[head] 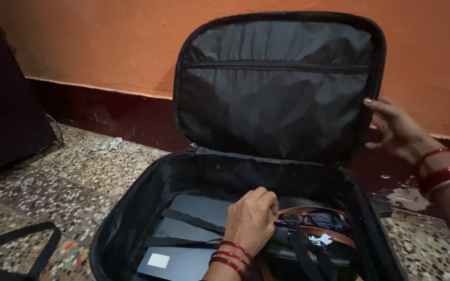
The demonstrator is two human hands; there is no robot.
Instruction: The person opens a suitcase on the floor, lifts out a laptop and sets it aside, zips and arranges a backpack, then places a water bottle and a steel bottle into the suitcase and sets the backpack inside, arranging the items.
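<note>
A black soft bag (131, 208) lies open on the floor, its lid (272, 83) standing up against the wall. My right hand (394, 127) holds the lid's right edge. Inside the bag my left hand (251, 218) is closed on a dark bundle (298, 244) with black straps. A pair of dark-framed glasses (311, 219) rests on that bundle, inside a brown rim. Flat black items (188, 234) lie under crossed straps at the bag's left, one with a pale label (158, 260). Red bangles are on both wrists.
The floor (79, 171) is speckled stone. An orange wall (105, 41) with a dark red base runs behind the bag. A dark panel (6, 93) stands at the left. A black strap loop (22, 250) lies at the lower left, and a scrap of white litter (111, 143) near the wall.
</note>
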